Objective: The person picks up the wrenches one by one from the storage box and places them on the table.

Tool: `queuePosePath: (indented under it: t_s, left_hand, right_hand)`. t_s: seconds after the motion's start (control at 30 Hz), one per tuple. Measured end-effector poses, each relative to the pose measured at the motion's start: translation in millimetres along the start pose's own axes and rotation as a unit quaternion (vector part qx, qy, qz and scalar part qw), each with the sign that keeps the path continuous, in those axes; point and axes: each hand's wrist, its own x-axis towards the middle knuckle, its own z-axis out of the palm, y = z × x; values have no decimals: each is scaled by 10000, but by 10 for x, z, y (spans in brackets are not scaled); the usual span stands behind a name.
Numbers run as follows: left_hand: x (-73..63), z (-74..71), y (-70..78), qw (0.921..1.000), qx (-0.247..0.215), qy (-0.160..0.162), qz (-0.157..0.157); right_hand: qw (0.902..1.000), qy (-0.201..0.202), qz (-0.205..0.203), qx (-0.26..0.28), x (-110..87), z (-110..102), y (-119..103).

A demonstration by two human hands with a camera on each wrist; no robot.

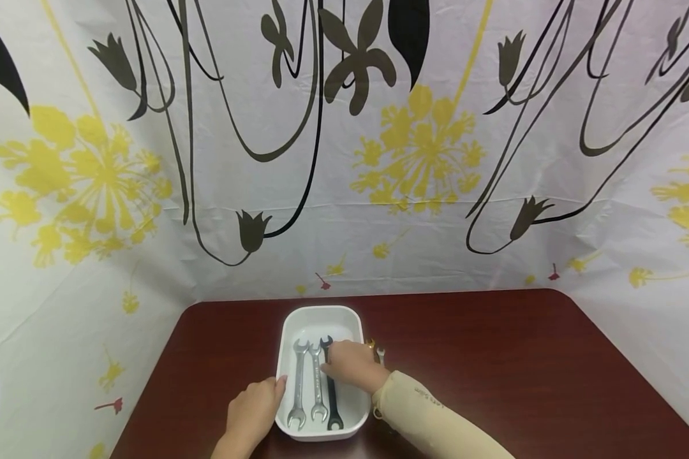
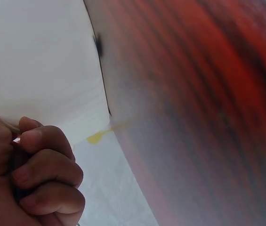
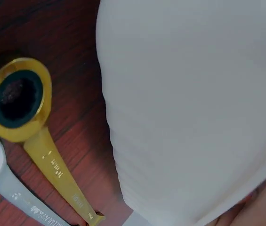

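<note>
At lower centre, the left hand pinches the tray; the right hand, grip unclear, partly hides the black wrench, vertical, forked end up.

Dark reddish-brown wood-grain tabletop. Toward its nine o'clock, a white rounded-rectangular tray; just beside the tray at three o'clock, a gold ring-ended metal wrench and a silver ring-ended metal wrench.

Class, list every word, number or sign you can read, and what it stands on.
"mm": on the gold wrench; characters before it too blurred.
Gold wrench, farther along: lettering too blurred.
Silver wrench beside it: lettering too blurred.
Sleeve: dark marking too small to read.
Wrenches in the tray: any lettering too small to read.
</note>
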Motion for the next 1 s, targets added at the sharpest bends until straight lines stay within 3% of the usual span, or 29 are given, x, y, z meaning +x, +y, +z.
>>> queuePosePath:
  t_s: [0.4, 1.0]
  left_hand:
    - [-1, -7, -6, 10000, 14, 43, 33]
    - [18, 7, -25, 10000, 14, 27, -3]
  right_hand:
    - [9933, -76, 196, -1140, 47, 180, -65]
    - [9925, -427, 287, -1109, -1, 162, -167]
